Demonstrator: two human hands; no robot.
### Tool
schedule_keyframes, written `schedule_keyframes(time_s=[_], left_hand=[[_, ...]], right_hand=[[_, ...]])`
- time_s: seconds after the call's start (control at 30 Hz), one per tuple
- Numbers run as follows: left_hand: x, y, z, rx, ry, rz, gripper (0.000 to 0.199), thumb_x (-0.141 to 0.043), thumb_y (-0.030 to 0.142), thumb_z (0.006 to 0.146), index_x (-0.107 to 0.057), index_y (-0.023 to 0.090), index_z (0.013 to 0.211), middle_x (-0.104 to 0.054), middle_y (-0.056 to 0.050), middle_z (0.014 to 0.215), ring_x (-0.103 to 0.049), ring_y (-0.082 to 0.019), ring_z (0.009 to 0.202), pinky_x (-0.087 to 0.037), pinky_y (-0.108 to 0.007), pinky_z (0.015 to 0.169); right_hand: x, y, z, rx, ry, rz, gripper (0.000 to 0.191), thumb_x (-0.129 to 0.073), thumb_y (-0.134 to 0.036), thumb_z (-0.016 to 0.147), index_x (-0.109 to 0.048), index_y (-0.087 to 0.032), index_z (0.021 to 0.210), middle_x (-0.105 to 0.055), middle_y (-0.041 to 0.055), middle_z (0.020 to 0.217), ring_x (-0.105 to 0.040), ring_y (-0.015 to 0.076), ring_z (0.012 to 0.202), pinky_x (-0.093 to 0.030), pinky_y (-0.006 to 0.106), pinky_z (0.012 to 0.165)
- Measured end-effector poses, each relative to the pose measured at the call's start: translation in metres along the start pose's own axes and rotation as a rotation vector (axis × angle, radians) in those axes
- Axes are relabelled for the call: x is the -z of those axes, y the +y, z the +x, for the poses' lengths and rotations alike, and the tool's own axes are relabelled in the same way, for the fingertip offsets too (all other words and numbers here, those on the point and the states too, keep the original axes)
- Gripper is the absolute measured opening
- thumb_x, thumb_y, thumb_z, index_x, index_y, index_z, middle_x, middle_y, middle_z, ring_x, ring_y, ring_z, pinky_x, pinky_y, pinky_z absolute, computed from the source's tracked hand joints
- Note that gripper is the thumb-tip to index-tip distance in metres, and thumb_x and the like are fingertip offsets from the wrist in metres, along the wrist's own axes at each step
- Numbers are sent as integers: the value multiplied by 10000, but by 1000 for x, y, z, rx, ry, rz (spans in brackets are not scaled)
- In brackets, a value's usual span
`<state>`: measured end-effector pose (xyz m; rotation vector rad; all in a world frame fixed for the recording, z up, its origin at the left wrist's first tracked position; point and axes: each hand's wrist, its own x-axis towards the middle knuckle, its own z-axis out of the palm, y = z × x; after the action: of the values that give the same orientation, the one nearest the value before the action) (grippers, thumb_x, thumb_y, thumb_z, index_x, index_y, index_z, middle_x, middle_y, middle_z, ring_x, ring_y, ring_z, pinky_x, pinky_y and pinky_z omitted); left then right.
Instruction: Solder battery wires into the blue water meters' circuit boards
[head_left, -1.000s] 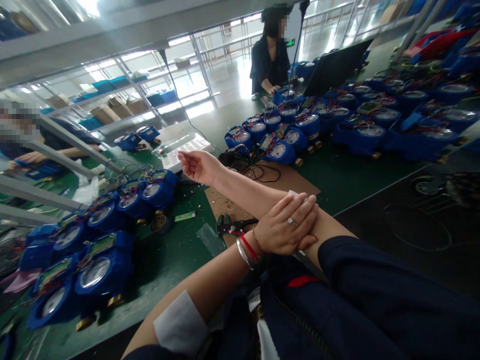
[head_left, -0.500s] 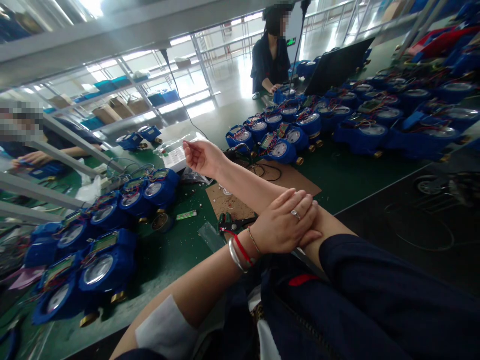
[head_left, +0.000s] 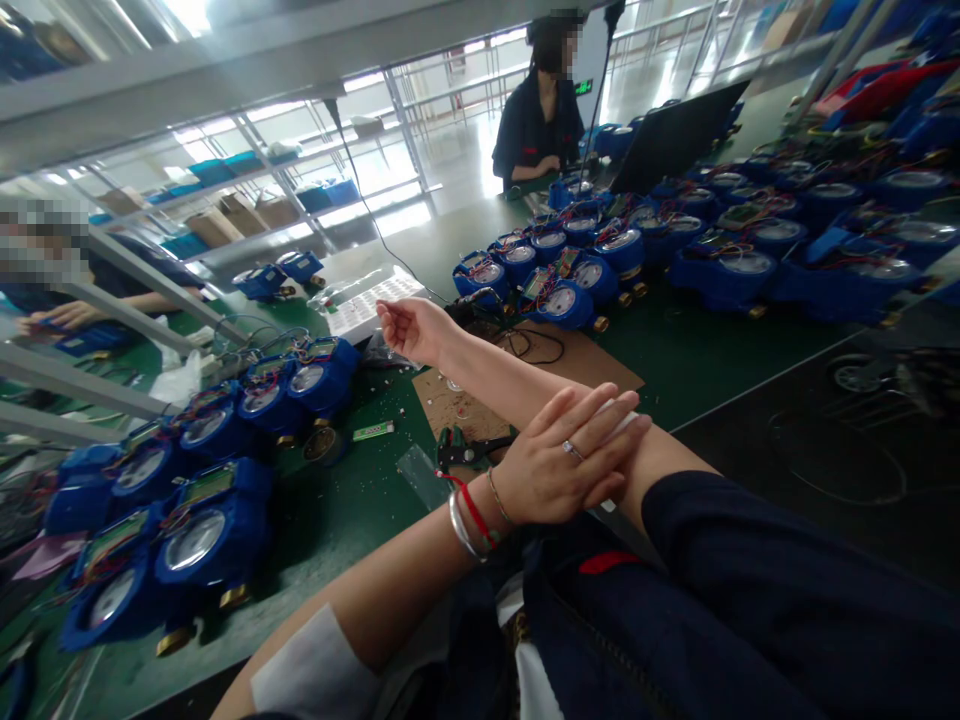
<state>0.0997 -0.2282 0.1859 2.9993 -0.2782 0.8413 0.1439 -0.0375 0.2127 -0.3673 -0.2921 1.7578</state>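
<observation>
My left hand (head_left: 566,460), with a ring and several bracelets at its wrist, lies across my right forearm with its fingers stretched out. A white edge of something thin shows under those fingers; most of it is hidden. On my left forearm sits a white patch (head_left: 315,665). My right hand (head_left: 411,330) is raised over the bench, palm up, fingers loosely curled in and nothing visible in them. Beyond it is a white sheet (head_left: 360,312) with rows of small round marks. Dark wire strippers (head_left: 469,452) lie below my right forearm, beside a green-labelled battery (head_left: 373,430).
Blue meters with wires (head_left: 262,390) stand in rows at left, and many more (head_left: 559,300) at right. A brown board (head_left: 592,365) lies on the green bench (head_left: 660,365). A laptop (head_left: 675,140) stands at back. One co-worker (head_left: 540,120) sits across, another's hands (head_left: 71,315) at left.
My left hand has shifted slightly on the forearm and its fingers have lifted and spread, baring a white edge. My right hand has moved slightly right and down. The co-worker across has leaned left.
</observation>
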Motion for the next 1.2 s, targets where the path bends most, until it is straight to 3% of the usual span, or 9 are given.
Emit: schedule_keyframes(time_s=[0.23, 0.47, 0.63, 0.8, 0.97, 1.1, 1.2], left_hand=[[-23, -14, -10, -53, -10, -15, 577, -408, 419, 915, -384, 118, 1407, -434, -131, 1435, -317, -281, 1383, -235, -404, 1150], [-16, -4, -24, -123, 43, -84, 604, -442, 423, 921, -327, 128, 1436, -429, -86, 1444, -289, -227, 1401, -110, -369, 1191], [-29, -8, -34, -123, 26, -103, 584, -448, 425, 923, -335, 168, 1435, -462, -56, 1423, -356, -190, 1369, -166, -294, 1171], [-36, -2, -49, -148, 67, -106, 528, -478, 411, 914, -406, 212, 1398, -496, -27, 1397, -379, -185, 1355, -177, -311, 1175], [-46, 6, -69, -105, 80, -3, 440, -434, 371, 932, -456, 251, 1354, -456, 18, 1428, -357, -160, 1367, -242, -326, 1160], [-33, 8, -75, -138, 11, 142, 459, -370, 448, 936, -444, 308, 1367, -387, 88, 1466, -281, -133, 1402, -336, -307, 1127], [-5, 14, -71, -72, -186, 266, 492, -241, 421, 959, -416, 290, 1400, -380, 99, 1468, -273, -102, 1402, -393, -275, 1093]], right_hand=[[-3, 13, -3, -36, -11, 21, 191, -447, -70, 860, -622, -119, 802, -637, -13, 615, -556, 51, 512, -454, 144, 493], [10, 2, -9, 18, 31, 54, 182, -447, -70, 865, -587, -131, 765, -597, -35, 557, -535, 46, 490, -447, 137, 478], [5, 3, -7, 76, 39, 65, 151, -472, -71, 835, -607, -132, 808, -614, -40, 592, -542, 41, 516, -452, 137, 508], [-1, -5, -11, 133, 109, 58, 205, -445, -57, 837, -630, -117, 901, -598, -40, 563, -523, 46, 509, -435, 147, 491], [-13, -14, -17, 190, 142, 54, 210, -448, -49, 856, -646, -112, 821, -591, -42, 566, -505, 32, 516, -428, 147, 494], [-23, -10, -21, 176, 111, 38, 328, -414, -70, 876, -661, -140, 673, -569, -41, 514, -498, 13, 485, -413, 155, 492], [-22, -9, -16, 194, 108, 15, 500, -287, -100, 916, -646, -136, 569, -554, -16, 470, -502, -40, 472, -329, 202, 465]])
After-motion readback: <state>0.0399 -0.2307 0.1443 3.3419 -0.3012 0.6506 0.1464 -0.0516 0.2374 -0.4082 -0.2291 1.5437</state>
